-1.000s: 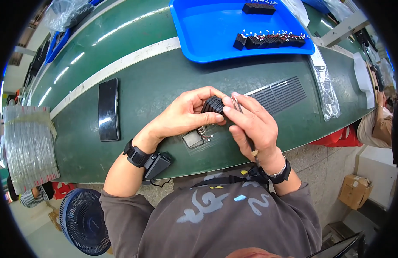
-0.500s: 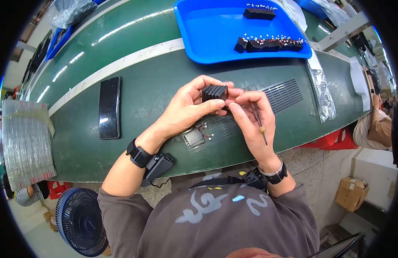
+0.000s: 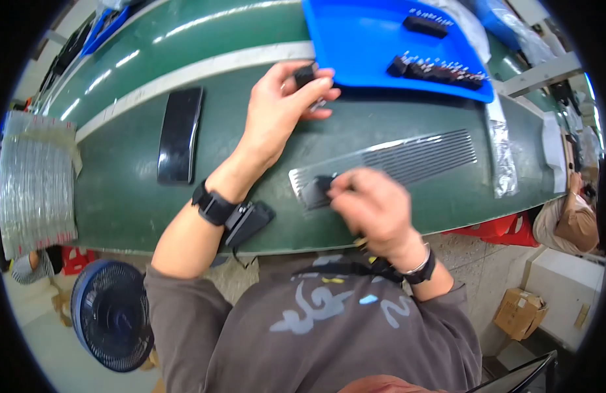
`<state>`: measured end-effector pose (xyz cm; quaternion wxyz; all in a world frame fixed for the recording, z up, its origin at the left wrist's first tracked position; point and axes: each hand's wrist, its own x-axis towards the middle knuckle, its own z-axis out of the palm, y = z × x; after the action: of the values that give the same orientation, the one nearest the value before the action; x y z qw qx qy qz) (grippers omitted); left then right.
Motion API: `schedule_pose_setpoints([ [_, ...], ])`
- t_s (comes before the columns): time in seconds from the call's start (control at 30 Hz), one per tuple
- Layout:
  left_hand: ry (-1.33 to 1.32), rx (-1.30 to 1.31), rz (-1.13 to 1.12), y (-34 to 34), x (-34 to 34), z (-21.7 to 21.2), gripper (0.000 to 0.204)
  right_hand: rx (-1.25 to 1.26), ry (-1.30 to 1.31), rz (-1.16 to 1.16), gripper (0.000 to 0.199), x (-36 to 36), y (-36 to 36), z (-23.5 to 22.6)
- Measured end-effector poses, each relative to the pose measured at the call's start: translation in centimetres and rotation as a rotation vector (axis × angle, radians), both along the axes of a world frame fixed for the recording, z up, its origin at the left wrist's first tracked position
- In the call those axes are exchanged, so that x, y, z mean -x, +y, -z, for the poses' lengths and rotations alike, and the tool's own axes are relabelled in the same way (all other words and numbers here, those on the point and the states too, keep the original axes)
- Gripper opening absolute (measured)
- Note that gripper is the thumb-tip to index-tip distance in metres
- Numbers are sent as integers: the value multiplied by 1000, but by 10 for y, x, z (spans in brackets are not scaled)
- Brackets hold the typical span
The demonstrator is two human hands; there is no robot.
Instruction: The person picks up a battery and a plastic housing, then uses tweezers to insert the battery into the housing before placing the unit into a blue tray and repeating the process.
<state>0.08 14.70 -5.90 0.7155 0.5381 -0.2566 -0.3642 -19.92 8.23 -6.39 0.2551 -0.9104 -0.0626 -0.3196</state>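
Note:
My left hand point(image 3: 276, 108) is raised at the near left corner of the blue tray point(image 3: 355, 78). Its fingers are closed round a small stack of black blocks point(image 3: 305, 75), and small pale bits show below it by the fingertips. My right hand point(image 3: 375, 203) is smeared by motion and low over the bench. Its fingertips pinch at a small black piece point(image 3: 324, 183) above the left end of a clear slotted plastic strip point(image 3: 421, 158). A yellowish bit shows under that hand; the slim dark tool seen there earlier is otherwise hidden.
Black blocks with white connectors point(image 3: 437, 72) stand in the tray. A black phone point(image 3: 179, 134) lies on the green bench, left of my arm. Clear plastic trays point(image 3: 39, 183) are stacked far left. A fan point(image 3: 113, 314) stands below the bench edge.
My hands have parted. The left has moved up and left with the black stack; the right has come down to the strip's left end, where silver cells with wires showed before. The view has shifted.

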Motion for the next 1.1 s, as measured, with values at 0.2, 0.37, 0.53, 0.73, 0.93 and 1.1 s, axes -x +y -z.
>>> schedule_pose_setpoints([
  [0.2,-75,-31,-27,1,9,16,34,190,36,-71,17,-1,4,13],
  [0.37,-45,-9,-31,12,6,20,36,28,66,-181,14,-3,-5,-10],
  [0.53,-59,127,89,-5,11,29,33,-904,103,39,32,14,-7,-69],
  [0.73,-646,317,-86,-8,-15,78,38,-132,363,-279,22,-97,33,-110],
  [0.93,-217,50,-7,-26,6,58,37,249,180,-623,27,-197,93,-46],
  [1.1,-341,-24,10,-23,4,62,38,351,253,-804,27,-226,115,-5],
])
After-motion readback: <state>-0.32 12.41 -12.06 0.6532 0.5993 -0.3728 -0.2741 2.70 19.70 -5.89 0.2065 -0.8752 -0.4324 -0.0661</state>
